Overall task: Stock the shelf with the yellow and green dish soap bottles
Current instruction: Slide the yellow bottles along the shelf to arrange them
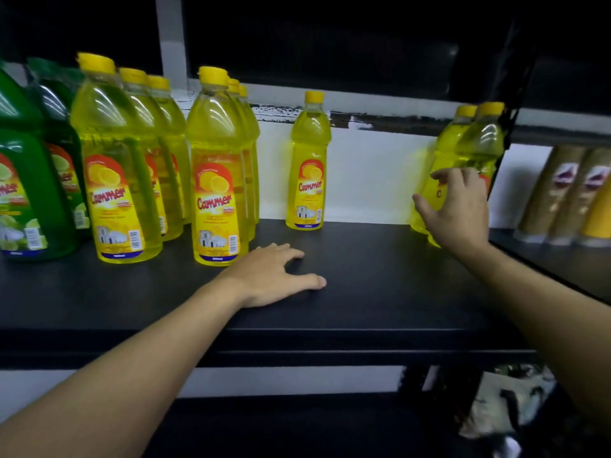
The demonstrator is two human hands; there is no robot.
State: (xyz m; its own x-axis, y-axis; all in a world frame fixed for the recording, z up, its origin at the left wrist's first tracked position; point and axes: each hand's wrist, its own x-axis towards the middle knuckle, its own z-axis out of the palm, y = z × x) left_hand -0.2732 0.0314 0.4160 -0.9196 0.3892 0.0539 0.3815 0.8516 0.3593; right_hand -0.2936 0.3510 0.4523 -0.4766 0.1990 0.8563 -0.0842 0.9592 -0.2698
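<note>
Green dish soap bottles (29, 180) stand far left of the left hand's (271, 276) fingers; rows of yellow dish soap bottles (215, 180) stand just behind them. This hand lies flat on the black shelf (380, 276), fingers straight and a little spread, holding nothing. Beyond its fingertips, a single yellow bottle (309, 166) stands upright at the back wall. The right hand (456, 206) has its fingers wide and bent before two yellow bottles (476, 143); I cannot tell if they touch. These bottles look full, so probably rather heavy, with stiff, smooth plastic that may slip. I would grip around the labelled middle, not the cap, because a tall bottle tips easily.
</note>
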